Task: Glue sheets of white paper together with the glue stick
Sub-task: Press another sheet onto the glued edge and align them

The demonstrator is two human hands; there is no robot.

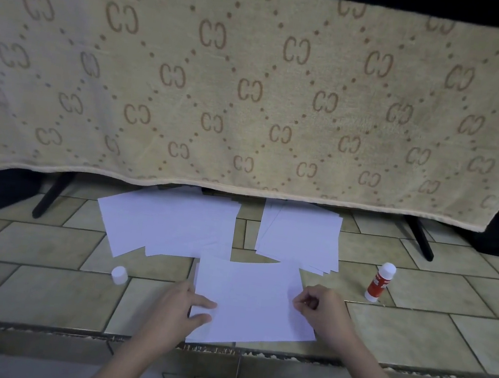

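Front sheet [250, 303] on the tiled surface [38, 288]: left hand [181, 308] flat, fingers spread, pinning its left edge; right hand [322, 311] curled, pinching the right edge. Likely mid-bonding — aligning. Glue stick [380, 282] stands uncapped right of the sheet, red label unreadable; cap [119, 275] left. Two stacks beyond — more remains.

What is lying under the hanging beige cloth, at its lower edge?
Below the beige cloth, two black legs and the far ends of two paper piles show on the tiled surface. What the cloth drapes over is covered.
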